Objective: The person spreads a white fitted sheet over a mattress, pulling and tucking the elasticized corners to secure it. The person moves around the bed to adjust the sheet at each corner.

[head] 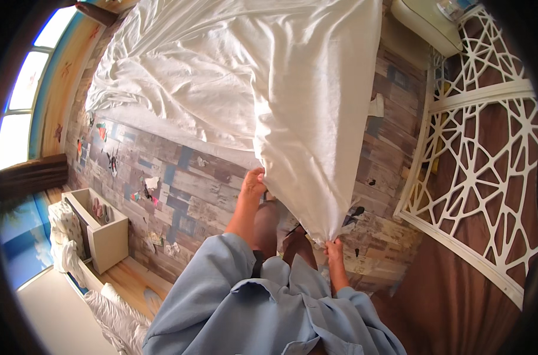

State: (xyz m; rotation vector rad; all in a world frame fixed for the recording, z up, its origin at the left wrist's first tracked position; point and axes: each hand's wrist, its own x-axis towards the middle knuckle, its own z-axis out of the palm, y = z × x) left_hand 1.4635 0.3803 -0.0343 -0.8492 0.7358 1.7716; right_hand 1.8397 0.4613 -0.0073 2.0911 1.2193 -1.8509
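Note:
A large white sheet (313, 88) lies wrinkled over a bed, and its near end is lifted toward my body. My left hand (253, 181) grips the sheet's left edge in a closed fist. Lower and to the right, my right hand (334, 248) pinches the gathered corner of the same cloth. Between the two hands the fabric hangs in a slanting edge above my legs. At the bed's near left side, a strip of white mattress side (180, 137) shows below the sheet. What lies under the raised cloth is hidden.
Scraps and small items (151, 184) litter the wood-look floor (207, 191). An open white drawer unit (111, 228) holding shoes stands at the left, near crumpled white bedding (118, 315). To the right are a white lattice screen (473, 177), a brown curtain (442, 288) and a pale cabinet (426, 26).

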